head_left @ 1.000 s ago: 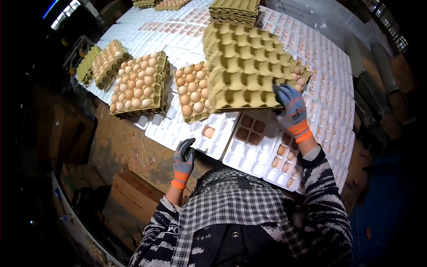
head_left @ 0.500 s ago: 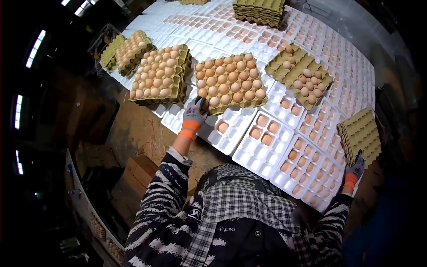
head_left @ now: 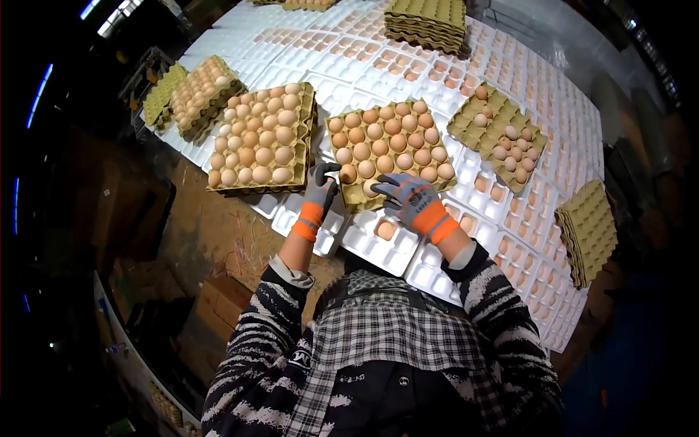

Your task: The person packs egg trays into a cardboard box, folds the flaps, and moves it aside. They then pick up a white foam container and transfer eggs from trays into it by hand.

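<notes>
A full cardboard tray of brown eggs [head_left: 389,149] lies in front of me on white plastic egg trays [head_left: 378,247]. My left hand [head_left: 320,186], in a grey and orange glove, grips the tray's near left corner. At the near edge, my right hand [head_left: 408,197] rests on the tray, fingers curled over the front eggs. One loose egg [head_left: 386,230] sits in a white cell just below the right hand.
Another full egg stack [head_left: 258,142] stands to the left, with further trays [head_left: 186,95] beyond it. A partly filled tray [head_left: 499,135] lies to the right. Empty cardboard trays [head_left: 590,229] rest at the far right edge, and a stack [head_left: 426,22] at the back. Cardboard boxes [head_left: 218,298] sit below the table's edge.
My right hand let go of the empty cardboard trays at the right edge and came over to the full tray's near edge. My left hand rose from below the table to the tray's corner.
</notes>
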`<action>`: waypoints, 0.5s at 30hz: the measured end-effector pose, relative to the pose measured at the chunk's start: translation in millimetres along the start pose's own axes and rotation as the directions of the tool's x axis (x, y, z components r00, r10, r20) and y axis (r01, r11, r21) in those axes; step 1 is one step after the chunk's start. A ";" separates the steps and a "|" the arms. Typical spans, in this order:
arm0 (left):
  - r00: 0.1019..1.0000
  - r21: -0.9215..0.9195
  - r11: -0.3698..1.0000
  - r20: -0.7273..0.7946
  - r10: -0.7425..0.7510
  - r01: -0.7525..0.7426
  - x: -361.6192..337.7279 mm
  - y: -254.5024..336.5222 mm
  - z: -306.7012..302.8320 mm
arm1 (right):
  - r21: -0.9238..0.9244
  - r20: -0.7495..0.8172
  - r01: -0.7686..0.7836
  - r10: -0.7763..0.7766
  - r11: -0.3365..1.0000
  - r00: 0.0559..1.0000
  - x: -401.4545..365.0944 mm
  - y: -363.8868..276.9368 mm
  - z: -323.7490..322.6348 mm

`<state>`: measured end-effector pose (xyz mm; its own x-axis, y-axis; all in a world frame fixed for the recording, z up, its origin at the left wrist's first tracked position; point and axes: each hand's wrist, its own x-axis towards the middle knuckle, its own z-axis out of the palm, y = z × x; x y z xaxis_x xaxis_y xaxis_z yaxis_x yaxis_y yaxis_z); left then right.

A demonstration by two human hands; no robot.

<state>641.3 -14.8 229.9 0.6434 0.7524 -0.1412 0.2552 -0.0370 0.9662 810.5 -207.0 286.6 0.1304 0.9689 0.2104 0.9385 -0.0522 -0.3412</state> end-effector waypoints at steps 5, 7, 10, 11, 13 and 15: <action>0.983 0.780 0.597 0.146 0.116 -0.186 17.2 15.5 12.7 | -0.151 0.279 -0.071 0.111 0.986 0.954 51.4 -1.7 41.9; 0.955 0.833 0.468 0.246 0.163 -0.295 24.2 11.7 7.8 | 0.047 0.215 -0.193 0.179 0.980 0.960 47.5 4.0 32.5; 0.964 0.781 0.570 0.252 0.090 -0.257 29.0 23.9 3.2 | 0.844 0.145 -0.373 0.507 0.385 0.849 53.2 2.5 12.8; 0.956 0.780 0.558 0.277 0.099 -0.283 30.3 22.8 2.3 | 0.735 0.066 -0.364 0.475 0.571 0.877 59.7 8.9 16.8; 0.959 0.738 0.622 0.271 0.080 -0.261 30.2 25.3 -1.4 | 0.334 0.027 -0.322 0.333 0.886 0.943 71.5 12.1 26.6; 0.967 0.701 0.685 0.253 0.017 -0.196 32.1 31.3 -6.7 | -0.254 0.231 -0.243 0.303 0.936 0.925 91.6 -2.8 47.0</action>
<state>665.1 12.6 257.1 0.8094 0.5606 -0.1749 0.5553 -0.6337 0.5386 804.7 -106.7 263.8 0.3309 0.9359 -0.1204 0.9281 -0.3459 -0.1375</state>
